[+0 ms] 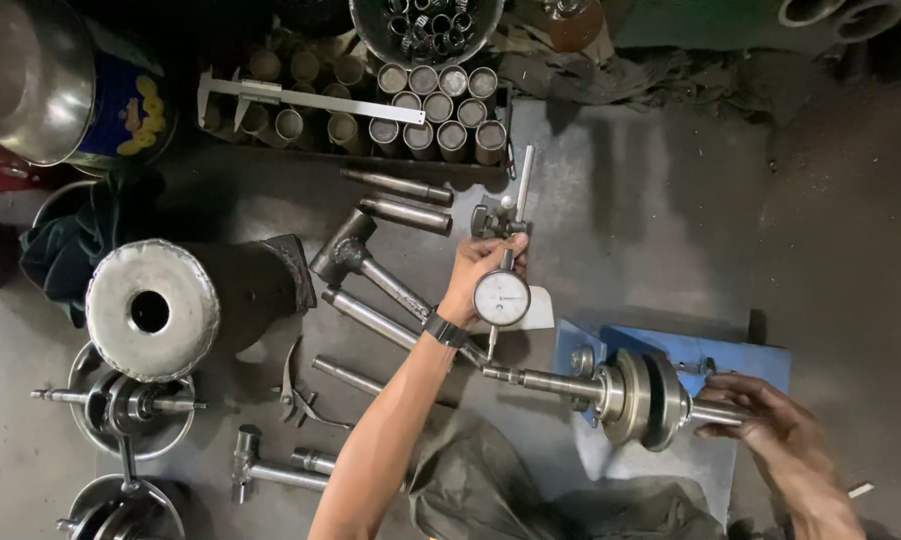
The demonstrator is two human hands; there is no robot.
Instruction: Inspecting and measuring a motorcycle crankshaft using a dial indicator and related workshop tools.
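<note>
My left hand [478, 272] grips the stand of a dial gauge [501, 298], whose round white face hangs just below my fingers. The gauge's thin stem points down toward a steel shaft [545, 380] lying across blue supports [760, 358]. The shaft carries a wide disc-shaped rotor [645, 398] at its middle. My right hand [770, 425] holds the shaft's right end, fingers wrapped over it. A dark watch sits on my left wrist.
A hammer [355, 255] and several steel rods lie left of the gauge. A large hollow steel cylinder [155, 308] stands at left. A tray of metal sleeves [440, 115] with a caliper [300, 97] is at the back. Rags [490, 490] lie in front.
</note>
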